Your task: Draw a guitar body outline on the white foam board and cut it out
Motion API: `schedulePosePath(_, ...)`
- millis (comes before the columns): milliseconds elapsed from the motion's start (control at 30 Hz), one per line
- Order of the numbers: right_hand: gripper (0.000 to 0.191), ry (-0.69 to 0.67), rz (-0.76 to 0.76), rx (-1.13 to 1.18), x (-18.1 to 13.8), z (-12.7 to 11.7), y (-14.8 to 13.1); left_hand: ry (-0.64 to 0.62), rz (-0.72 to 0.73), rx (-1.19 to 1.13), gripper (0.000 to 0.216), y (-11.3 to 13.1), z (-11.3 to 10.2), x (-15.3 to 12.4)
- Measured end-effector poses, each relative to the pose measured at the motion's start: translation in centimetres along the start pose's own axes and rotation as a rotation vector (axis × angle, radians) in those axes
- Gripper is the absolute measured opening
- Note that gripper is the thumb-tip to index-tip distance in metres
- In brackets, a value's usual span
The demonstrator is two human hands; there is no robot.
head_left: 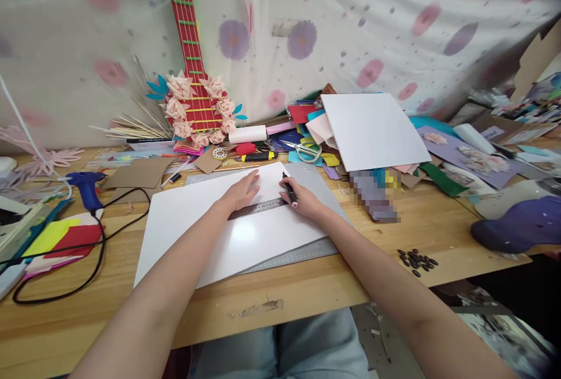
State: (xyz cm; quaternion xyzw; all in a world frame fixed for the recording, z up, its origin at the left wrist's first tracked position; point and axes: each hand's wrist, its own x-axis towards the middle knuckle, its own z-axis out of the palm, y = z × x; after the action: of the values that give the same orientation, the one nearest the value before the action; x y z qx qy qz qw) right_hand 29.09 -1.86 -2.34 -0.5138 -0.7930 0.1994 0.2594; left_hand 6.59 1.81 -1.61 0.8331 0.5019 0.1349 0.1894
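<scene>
A large white board (184, 221) lies on a grey cutting mat (302, 253) in front of me. Across the board runs a metal ruler (263, 207). My left hand (241, 193) rests at the ruler's left part, fingers stretched out and partly spread, covering some of it. Near the ruler's right end, my right hand (303, 199) is closed around a black marker (290, 192), which stands nearly upright with its tip toward the far side. Whether the marker touches the board I cannot tell.
A blue glue gun (86, 188) with a looping black cable lies left. Scissors (304, 150), a yellow-black utility knife (258, 157) and a red paper guitar (193, 92) are at the back. Another white board (374, 130) tops coloured sheets. Small dark beads (417, 261) lie right.
</scene>
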Motion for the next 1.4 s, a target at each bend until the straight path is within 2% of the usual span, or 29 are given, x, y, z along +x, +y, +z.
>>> schedulePosePath(200, 0.026, 0.052, 0.076, -0.103, -0.6, 0.3, -0.3, -0.032, 0.067, 0.024, 0.059, -0.2, -0.4, 1.4)
schedulePosePath(267, 0.025, 0.084, 0.141, -0.026, -0.3, 0.4, 0.2, -0.045, 0.055, 0.053, 0.06, -0.2, -0.7, 2.0)
schedulePosePath(333, 0.025, 0.177, 0.213, 0.163, 0.1, 0.4, 1.1, -0.037, 0.035, 0.085, 0.061, 0.1, -0.9, 2.3)
schedulePosePath(433, 0.023, 0.373, 0.257, 0.473, 0.4, 0.1, 2.8, 0.101, 0.049, 0.108, 0.059, 0.9, -0.9, 1.3)
schedulePosePath(533, 0.021, 0.467, 0.268, 0.561, 0.3, -0.4, 4.4, 0.259, 0.15, 0.087, 0.05, 2.1, -0.1, -1.4)
schedulePosePath(600, 0.025, 0.45, 0.251, 0.57, 0.0, -0.6, 5.0, 0.243, 0.269, 0.085, 0.037, 2.8, 0.8, -3.6)
schedulePosePath(667, 0.03, 0.385, 0.203, 0.546, -0.4, -0.7, 5.1, 0.211, 0.365, 0.096, 0.033, 3.3, 1.8, -5.5)
schedulePosePath(733, 0.034, 0.308, 0.144, 0.476, -0.8, -0.8, 4.9, 0.21, 0.377, 0.098, 0.033, 3.6, 2.7, -6.7)
schedulePosePath(867, 0.031, 0.243, 0.048, 0.297, -1.4, -0.9, 4.1, 0.203, 0.353, 0.07, 0.036, 3.7, 3.4, -7.1)
schedulePosePath(1000, 0.037, 0.176, 0.039, 0.21, -1.2, -0.6, 4.3, 0.224, 0.316, 0.102, 0.036, 4.0, 3.3, -6.9)
schedulePosePath(1100, 0.041, 0.148, 0.064, 0.212, -0.6, -0.3, 4.7, 0.244, 0.275, 0.162, 0.035, 4.3, 3.2, -7.1)
schedulePosePath(1267, 0.033, 0.172, 0.152, 0.271, 0.5, -0.1, 4.6, 0.268, 0.201, 0.232, 0.037, 4.6, 3.5, -7.4)
schedulePosePath(1400, 0.032, 0.15, 0.078, 0.312, 0.8, 0.2, 4.2, 0.317, 0.134, 0.25, 0.036, 4.2, 3.7, -7.2)
